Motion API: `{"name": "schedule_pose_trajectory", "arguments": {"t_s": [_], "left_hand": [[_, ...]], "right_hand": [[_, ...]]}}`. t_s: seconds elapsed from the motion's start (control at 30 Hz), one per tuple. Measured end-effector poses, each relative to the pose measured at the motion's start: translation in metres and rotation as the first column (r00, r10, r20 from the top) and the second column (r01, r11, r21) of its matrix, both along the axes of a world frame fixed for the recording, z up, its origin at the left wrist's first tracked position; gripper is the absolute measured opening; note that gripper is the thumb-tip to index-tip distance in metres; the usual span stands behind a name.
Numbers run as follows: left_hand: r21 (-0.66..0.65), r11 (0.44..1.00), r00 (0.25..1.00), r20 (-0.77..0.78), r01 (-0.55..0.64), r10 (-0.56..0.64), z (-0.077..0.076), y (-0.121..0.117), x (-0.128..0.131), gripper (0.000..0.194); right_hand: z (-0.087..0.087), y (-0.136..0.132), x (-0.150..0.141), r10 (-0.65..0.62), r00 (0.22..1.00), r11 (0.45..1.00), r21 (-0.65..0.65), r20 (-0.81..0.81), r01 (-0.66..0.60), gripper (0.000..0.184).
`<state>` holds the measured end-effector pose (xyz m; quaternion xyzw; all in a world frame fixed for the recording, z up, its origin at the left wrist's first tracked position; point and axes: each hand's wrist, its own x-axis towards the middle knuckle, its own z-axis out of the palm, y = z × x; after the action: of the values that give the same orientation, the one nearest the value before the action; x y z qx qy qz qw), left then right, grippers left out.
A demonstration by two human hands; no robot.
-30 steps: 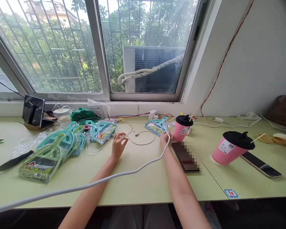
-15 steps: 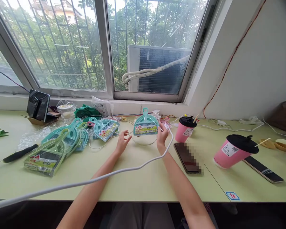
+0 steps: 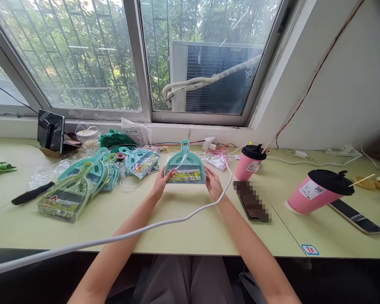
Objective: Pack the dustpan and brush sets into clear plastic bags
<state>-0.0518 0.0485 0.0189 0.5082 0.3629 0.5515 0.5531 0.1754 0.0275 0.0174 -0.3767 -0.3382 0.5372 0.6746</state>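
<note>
A teal mini dustpan set [image 3: 185, 165] in clear wrap is held upright over the middle of the pale green table [image 3: 183, 228], handle pointing up. My left hand [image 3: 160, 184] grips its lower left corner and my right hand [image 3: 213, 184] grips its lower right corner. A white cable [image 3: 164, 226] runs across both forearms from the lower left up past my right wrist.
A pile of wrapped teal and green dustpan sets [image 3: 85, 181] lies to the left. Two pink cups with black lids [image 3: 248, 161] [image 3: 316, 191], a phone [image 3: 251, 202] and a dark flat device [image 3: 354, 216] sit to the right. A black stand [image 3: 50, 131] is by the window.
My right hand picked the dustpan set up from near the pink cup and brought it to the middle; my left hand came over and took its left corner.
</note>
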Motion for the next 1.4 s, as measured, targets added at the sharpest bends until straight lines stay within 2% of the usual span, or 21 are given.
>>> {"name": "schedule_pose_trajectory", "arguments": {"t_s": [0.4, 0.5, 0.6, 0.7, 0.87, 1.17, 1.3, 1.4], "left_hand": [[-0.101, 0.991, 0.995, 0.036, -0.085, 0.089, -0.006, 0.007, -0.005, 0.065], [-0.101, 0.989, 0.993, 0.026, -0.110, 0.113, -0.007, 0.008, -0.006, 0.066], [-0.061, 0.994, 0.996, 0.021, -0.086, 0.087, -0.006, 0.007, -0.007, 0.064], [-0.037, 0.997, 0.998, 0.026, -0.064, 0.065, -0.004, 0.005, -0.007, 0.063], [-0.038, 0.997, 0.998, 0.005, -0.067, 0.067, -0.004, 0.003, -0.007, 0.062], [-0.050, 0.999, 0.997, 0.073, -0.001, 0.004, -0.007, 0.003, -0.006, 0.061], [-0.051, 0.998, 0.996, 0.093, 0.023, -0.018, -0.008, 0.003, -0.005, 0.063], [-0.051, 0.999, 0.996, 0.087, 0.019, -0.014, -0.008, 0.003, -0.005, 0.063]], "right_hand": [[0.004, -0.011, -0.006, 0.109, 0.994, 0.993, 0.040, 0.007, -0.109, 0.033], [0.004, -0.012, -0.005, 0.120, 0.993, 0.993, 0.004, -0.009, -0.120, 0.029], [0.005, -0.013, -0.004, 0.178, 0.984, 0.982, -0.056, -0.024, -0.179, 0.023], [0.006, -0.016, -0.004, 0.227, 0.974, 0.971, -0.077, -0.020, -0.228, 0.025], [0.008, -0.018, -0.005, 0.237, 0.972, 0.969, -0.075, -0.007, -0.237, 0.026], [0.005, -0.016, -0.005, 0.262, 0.965, 0.960, -0.104, 0.009, -0.260, 0.017], [0.002, -0.014, -0.005, 0.289, 0.957, 0.945, -0.163, 0.004, -0.285, 0.011], [0.002, -0.015, -0.006, 0.332, 0.943, 0.912, -0.262, 0.024, -0.315, 0.015]]}}
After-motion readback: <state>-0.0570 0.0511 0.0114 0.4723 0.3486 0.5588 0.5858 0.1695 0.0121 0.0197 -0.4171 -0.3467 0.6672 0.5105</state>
